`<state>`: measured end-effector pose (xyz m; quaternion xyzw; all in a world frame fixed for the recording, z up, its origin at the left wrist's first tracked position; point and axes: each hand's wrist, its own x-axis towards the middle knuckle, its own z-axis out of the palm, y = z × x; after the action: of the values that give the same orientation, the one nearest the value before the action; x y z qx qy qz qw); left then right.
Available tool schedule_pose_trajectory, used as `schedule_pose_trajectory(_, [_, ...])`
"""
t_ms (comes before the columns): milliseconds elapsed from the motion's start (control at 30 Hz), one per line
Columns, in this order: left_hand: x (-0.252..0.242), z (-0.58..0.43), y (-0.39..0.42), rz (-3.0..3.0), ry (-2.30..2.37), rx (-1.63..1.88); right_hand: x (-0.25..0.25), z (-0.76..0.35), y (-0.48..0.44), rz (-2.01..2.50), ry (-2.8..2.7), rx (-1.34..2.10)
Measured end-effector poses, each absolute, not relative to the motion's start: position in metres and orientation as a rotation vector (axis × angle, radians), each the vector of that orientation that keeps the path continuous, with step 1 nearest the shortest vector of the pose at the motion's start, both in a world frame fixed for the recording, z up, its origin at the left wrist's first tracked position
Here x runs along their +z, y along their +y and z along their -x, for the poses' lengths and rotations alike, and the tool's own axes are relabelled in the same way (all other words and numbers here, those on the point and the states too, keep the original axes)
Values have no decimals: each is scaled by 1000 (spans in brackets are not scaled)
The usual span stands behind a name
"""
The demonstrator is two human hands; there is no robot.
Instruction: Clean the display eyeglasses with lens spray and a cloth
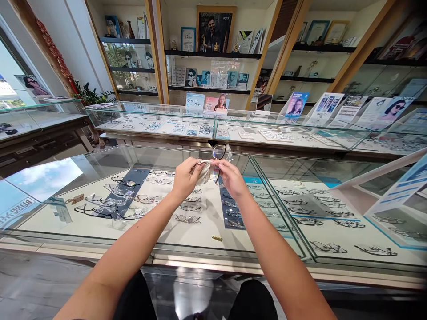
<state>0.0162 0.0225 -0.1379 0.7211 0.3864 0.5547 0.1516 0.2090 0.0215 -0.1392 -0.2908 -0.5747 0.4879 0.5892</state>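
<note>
A pair of dark-rimmed eyeglasses [220,153] is held upright above the glass display counter [100,178]. My left hand [187,178] is closed, pinching a pale cleaning cloth [204,172] against a lens. My right hand [231,178] is closed too, its fingers gripping the glasses frame from the right. One lens sticks up above both hands; the other is hidden by the cloth and fingers.
Inside the glass counter lie several rows of eyeglass frames [126,200] on trays. A second glass case [213,129] stands behind, with brochures [295,106] on top. Wall shelves [210,55] hold pictures and trophies. An angled sign [393,195] stands at right.
</note>
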Motion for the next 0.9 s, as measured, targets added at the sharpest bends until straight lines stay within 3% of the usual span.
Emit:
schedule_pose_trajectory(200, [-142,-18,24,-1949,1057,1615,-146,-211,27,729,-1338,1065])
schedule_pose_trajectory(633, [-135,-21,27,-1723,786,1312,-150,-212,30,767,-1348,944])
schedule_pose_trajectory(900, [-137,-24,29,-1476,734,1267,-149,-210,26,719,-1347,1040])
